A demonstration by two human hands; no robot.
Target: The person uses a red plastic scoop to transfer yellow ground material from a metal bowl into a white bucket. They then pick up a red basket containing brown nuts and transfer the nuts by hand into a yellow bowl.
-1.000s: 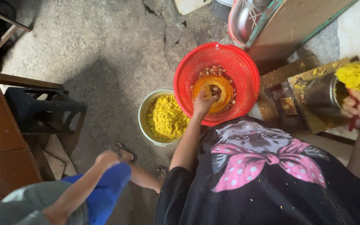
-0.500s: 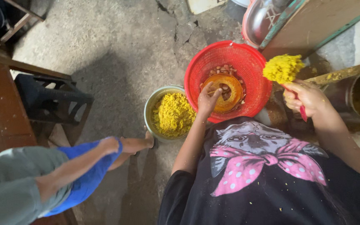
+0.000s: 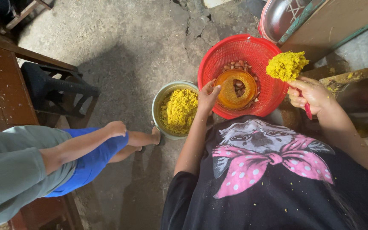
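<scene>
My left hand (image 3: 208,97) grips the rim of an orange ring-shaped mould (image 3: 235,89) that sits inside a red plastic basket (image 3: 235,51). Small brown pieces lie in the mould's middle and behind it. My right hand (image 3: 309,94) holds a red-handled spoon heaped with crumbly yellow mash (image 3: 286,64), raised over the basket's right rim. A metal bowl (image 3: 160,106) of the same yellow mash stands on the floor just left of my left hand.
A person in a grey top and blue shorts (image 3: 86,164) sits at left, a bare foot near the bowl. A black stool (image 3: 56,87) and a wooden bench (image 3: 1,89) stand at left. A metal pot (image 3: 358,96) and a wooden board (image 3: 337,21) are at right.
My right hand has carried the heaped spoon from the metal pot at right over to the red basket. My left hand stays on the orange mould. The seated person has shifted a leg.
</scene>
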